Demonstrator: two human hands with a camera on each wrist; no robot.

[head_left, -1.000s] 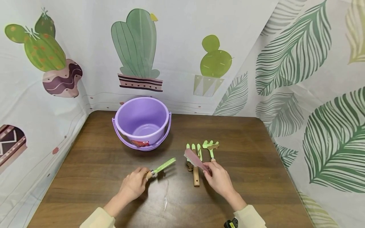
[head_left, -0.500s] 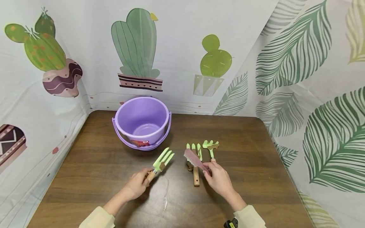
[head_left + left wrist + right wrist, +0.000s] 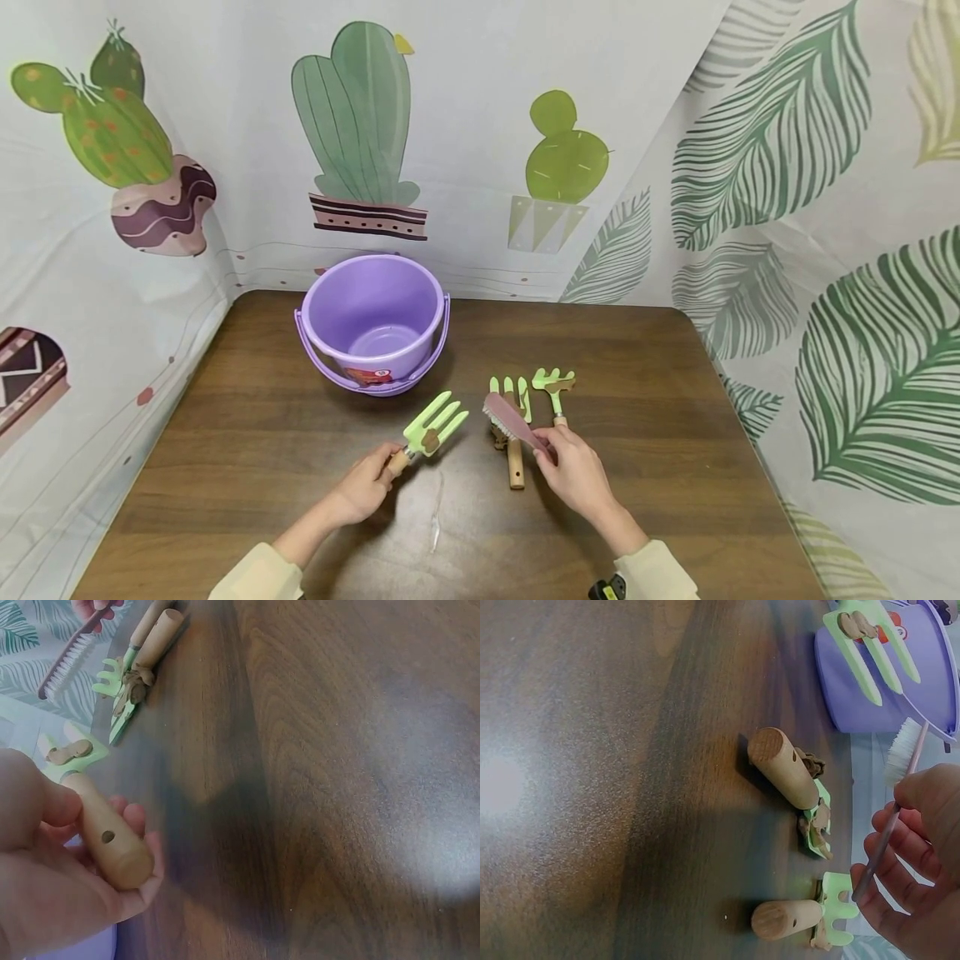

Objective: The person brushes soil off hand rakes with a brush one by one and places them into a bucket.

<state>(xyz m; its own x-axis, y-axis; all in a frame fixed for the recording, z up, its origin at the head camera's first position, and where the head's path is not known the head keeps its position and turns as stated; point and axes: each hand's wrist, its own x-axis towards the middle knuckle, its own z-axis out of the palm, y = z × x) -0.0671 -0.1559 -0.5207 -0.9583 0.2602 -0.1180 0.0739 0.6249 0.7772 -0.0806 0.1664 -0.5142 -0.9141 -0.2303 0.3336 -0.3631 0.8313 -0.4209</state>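
Note:
My left hand (image 3: 362, 485) grips the wooden handle of a small green garden fork (image 3: 433, 425), held above the table with its tines pointing away and to the right. A brown clay-like lump (image 3: 71, 752) clings to the fork's head. In my right hand (image 3: 577, 471) is a pink brush (image 3: 512, 417) with white bristles, pinched by its handle. Below the brush lies a second green fork (image 3: 516, 467) with brown lumps on it, partly covered by the brush in the head view. Beside it a green hand rake (image 3: 555, 385) also carries brown matter.
A purple bucket (image 3: 373, 275) with its handle lowered stands at the back left of the brown wooden table (image 3: 645, 367). Printed cloth (image 3: 480, 150) with cacti and leaves hangs behind and around it. A thin pale mark (image 3: 436, 533) shows near the table's front.
The fork in my left hand has turned from edge-on to show its broad face and the brown lump. My right hand and the brush have hardly moved.

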